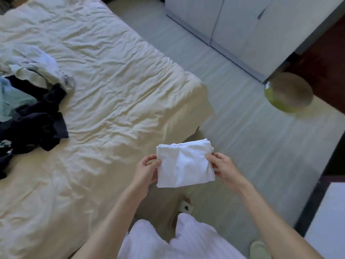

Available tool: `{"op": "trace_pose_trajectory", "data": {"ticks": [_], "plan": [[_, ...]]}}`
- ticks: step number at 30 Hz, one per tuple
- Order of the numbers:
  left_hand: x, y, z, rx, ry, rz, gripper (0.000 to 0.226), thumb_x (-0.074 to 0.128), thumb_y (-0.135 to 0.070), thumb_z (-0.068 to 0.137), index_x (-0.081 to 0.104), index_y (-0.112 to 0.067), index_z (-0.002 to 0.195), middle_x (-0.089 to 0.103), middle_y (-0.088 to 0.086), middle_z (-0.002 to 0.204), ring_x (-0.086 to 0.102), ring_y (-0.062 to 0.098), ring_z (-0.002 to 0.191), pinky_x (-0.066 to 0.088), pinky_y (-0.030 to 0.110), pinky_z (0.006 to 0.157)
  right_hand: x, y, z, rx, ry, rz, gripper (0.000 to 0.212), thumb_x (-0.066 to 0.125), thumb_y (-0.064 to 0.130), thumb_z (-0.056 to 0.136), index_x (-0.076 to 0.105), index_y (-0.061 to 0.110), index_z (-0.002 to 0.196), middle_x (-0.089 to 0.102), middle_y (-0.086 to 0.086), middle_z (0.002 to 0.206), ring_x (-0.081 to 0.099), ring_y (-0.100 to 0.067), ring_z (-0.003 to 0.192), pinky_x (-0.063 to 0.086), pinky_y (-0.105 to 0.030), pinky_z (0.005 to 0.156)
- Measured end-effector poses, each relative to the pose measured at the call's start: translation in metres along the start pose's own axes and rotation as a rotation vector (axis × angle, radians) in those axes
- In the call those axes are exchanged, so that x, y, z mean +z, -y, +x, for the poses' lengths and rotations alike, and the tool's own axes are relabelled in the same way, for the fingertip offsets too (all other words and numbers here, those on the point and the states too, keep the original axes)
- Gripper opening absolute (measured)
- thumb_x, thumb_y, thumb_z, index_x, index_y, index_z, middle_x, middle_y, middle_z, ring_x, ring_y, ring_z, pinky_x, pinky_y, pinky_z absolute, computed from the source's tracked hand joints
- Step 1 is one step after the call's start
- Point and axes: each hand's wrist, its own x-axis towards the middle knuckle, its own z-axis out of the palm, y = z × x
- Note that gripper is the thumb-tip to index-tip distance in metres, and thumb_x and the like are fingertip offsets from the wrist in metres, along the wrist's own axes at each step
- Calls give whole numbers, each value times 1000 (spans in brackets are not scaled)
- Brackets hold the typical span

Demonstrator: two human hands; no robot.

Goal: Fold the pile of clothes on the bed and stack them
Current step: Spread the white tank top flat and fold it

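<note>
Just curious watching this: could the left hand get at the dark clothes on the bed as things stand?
Probably not yet: the left hand grips the folded white garment, though bare bed lies between it and the dark clothes.

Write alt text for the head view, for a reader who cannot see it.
Both hands, left hand and right hand, hold a folded white garment by its side edges above the bed corner. A pile of unfolded clothes lies on the bed's left.

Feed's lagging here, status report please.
Left hand and right hand both gripping folded white garment, held past the bed corner. Unfolded pile far left. Nothing obstructing.
</note>
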Motion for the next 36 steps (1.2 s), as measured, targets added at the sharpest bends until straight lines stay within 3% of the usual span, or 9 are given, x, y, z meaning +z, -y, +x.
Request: {"op": "trace_pose_trajectory", "data": {"ticks": [4, 8, 11, 15, 19, 22, 25, 30, 36], "plan": [[83, -16, 15, 8, 44, 11, 14, 55, -5, 90, 62, -12, 100, 66, 1, 72, 59, 16, 61, 53, 30, 63, -78, 28, 20, -16, -53, 36, 29, 59, 19, 89, 58, -6, 104, 59, -9, 89, 51, -21, 81, 36, -35, 73], [140, -38, 39, -18, 83, 3, 14, 56, -5, 89, 63, -9, 101, 64, 11, 86, 55, 25, 73, 50, 39, 74, -129, 56, 53, -15, -50, 49, 13, 61, 20, 88, 64, 8, 93, 65, -3, 83, 57, -18, 74, 42, -33, 70], [175, -66, 77, -10, 62, 2, 15, 58, -8, 88, 64, -14, 100, 68, 5, 85, 61, 20, 72, 51, 33, 70, -153, 85, 93, 1, -40, 70, 10, 62, 20, 87, 65, 11, 91, 67, 0, 80, 59, -17, 73, 44, -31, 68], [221, -109, 138, 2, 28, -6, 15, 57, -10, 87, 64, -16, 100, 68, 6, 88, 61, 23, 80, 50, 37, 78, -177, 138, 152, -4, -44, 65, 10, 60, 19, 89, 62, 10, 92, 66, -2, 82, 59, -18, 75, 45, -31, 66], [283, -161, 203, -10, 52, -45, 14, 55, -11, 88, 62, -19, 97, 67, 2, 86, 62, 18, 76, 50, 29, 67, -213, 210, 223, -29, -76, -8, 12, 59, 18, 89, 60, 9, 98, 62, -5, 83, 55, -18, 72, 42, -30, 63], [325, -205, 235, 2, 44, -72, 14, 54, -10, 89, 61, -18, 97, 67, 1, 90, 63, 16, 75, 49, 26, 61, -238, 268, 269, -22, -73, -80, 8, 59, 18, 90, 61, 10, 92, 64, -4, 82, 57, -17, 71, 43, -29, 63], [350, -243, 256, 11, 20, -101, 14, 53, -9, 91, 59, -13, 103, 64, 5, 94, 61, 18, 75, 52, 29, 64, -253, 317, 311, -14, -56, -140, 4, 59, 17, 89, 62, 15, 89, 65, -1, 81, 58, -16, 71, 45, -28, 63], [369, -291, 310, -20, -118, -244, 10, 52, -6, 92, 57, -13, 98, 62, 6, 89, 60, 17, 70, 53, 34, 71, -240, 402, 408, -11, 91, -296, 5, 59, 13, 89, 61, 14, 85, 63, -2, 77, 56, -15, 67, 43, -28, 61], [390, -334, 373, -64, -356, -538, 16, 54, -1, 87, 60, -13, 97, 68, 3, 80, 65, 14, 60, 50, 24, 48, -199, 493, 515, -19, 364, -569, 5, 59, 11, 89, 58, 10, 84, 55, -6, 78, 47, -19, 69, 37, -28, 59]]}}
